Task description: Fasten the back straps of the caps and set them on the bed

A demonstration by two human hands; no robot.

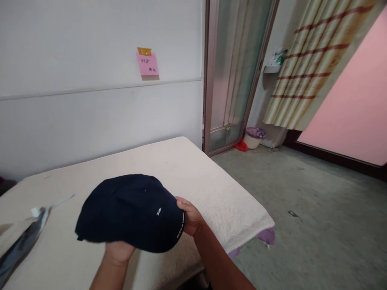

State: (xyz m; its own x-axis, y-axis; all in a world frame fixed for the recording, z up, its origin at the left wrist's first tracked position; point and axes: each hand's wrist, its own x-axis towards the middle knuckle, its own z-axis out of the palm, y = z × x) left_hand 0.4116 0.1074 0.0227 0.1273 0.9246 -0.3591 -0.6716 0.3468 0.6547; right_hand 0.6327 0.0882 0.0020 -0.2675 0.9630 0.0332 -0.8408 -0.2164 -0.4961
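A dark navy cap (130, 209) is held up over the cream-covered bed, its brim to the right with small white lettering along the edge and a small white logo beside it. My right hand (190, 217) grips the brim at its right edge, thumb on top. Under the lower left side of the cap is my left hand (119, 251), supporting it from below; its fingers are hidden beneath the cap.
The bed (181, 165) stands against a white wall with a pink note (147, 64) taped on it. At the left lies a grey and white item (26, 241) with a strap. Beyond the bed are a glass door (232, 72), a waste bin (253, 139) and a curtain (314, 60).
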